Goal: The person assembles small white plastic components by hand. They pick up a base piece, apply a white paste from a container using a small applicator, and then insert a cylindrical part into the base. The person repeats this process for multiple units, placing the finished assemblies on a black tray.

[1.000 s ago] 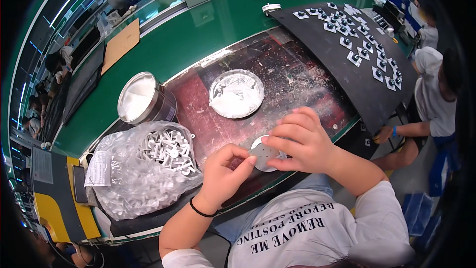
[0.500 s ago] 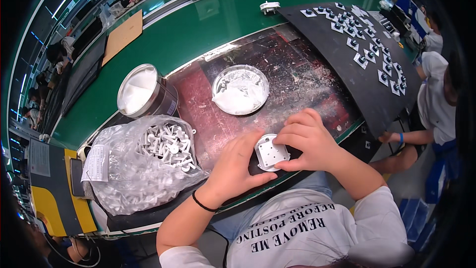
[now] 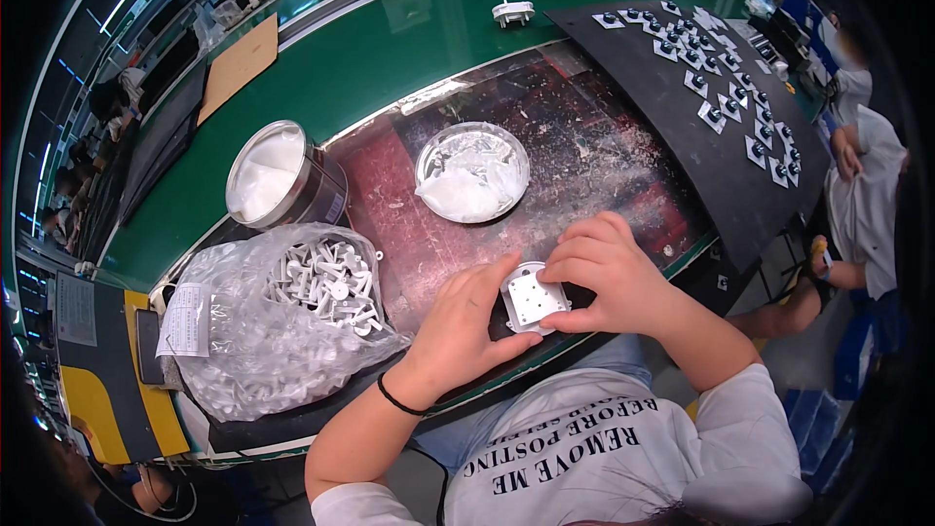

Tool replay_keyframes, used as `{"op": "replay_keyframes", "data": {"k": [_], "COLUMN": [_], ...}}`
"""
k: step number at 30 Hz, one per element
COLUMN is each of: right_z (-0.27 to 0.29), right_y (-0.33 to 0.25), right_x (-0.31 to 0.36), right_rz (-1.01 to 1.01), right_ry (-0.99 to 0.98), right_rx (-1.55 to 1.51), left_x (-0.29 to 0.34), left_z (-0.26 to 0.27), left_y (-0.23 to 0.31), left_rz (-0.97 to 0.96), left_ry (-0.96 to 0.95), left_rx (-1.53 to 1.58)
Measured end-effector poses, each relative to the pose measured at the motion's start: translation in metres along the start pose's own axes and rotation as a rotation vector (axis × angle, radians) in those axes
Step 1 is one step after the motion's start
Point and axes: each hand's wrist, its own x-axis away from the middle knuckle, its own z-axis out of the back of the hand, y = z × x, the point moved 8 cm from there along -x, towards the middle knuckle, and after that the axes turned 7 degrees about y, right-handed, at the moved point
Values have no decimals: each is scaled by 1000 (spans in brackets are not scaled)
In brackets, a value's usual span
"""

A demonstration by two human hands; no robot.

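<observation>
A small white plastic housing with a flat plate dotted with little holes is held between my two hands at the near edge of the work board. My left hand grips its left side, the thumb along the lower edge. My right hand curls round its right side, with thumb and fingers closed on the rim. To the left lies a clear plastic bag, its open mouth showing many white plastic pins with round heads. Beyond my hands is a round shallow metal dish with white paste.
An open tin of white paste stands behind the bag. Another white housing sits on the green belt. At right, a black board carries several small pieces with dark round tops. A co-worker is at far right.
The housing on the green belt has shifted a little to the left. At far right, the co-worker's arms have changed position. My hands keep nearly the same hold.
</observation>
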Motion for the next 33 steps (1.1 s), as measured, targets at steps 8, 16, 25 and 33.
{"op": "replay_keyframes", "data": {"k": [8, 16, 25, 33], "right_z": [-1, -2, -1, 18], "right_y": [2, 1, 14, 45], "right_x": [-3, -4, 1, 16], "right_rz": [1, 12, -127, -251], "right_ry": [-55, -102, -89, 109], "right_rx": [-31, -5, -159, -281], "left_x": [-1, 0, -1, -4], "left_z": [0, -1, 1, 61], "left_y": [0, 0, 1, 8], "left_rz": [11, 6, -23, -70], "left_ry": [-11, -14, 30, 167], "left_rx": [6, 6, 41, -241]}}
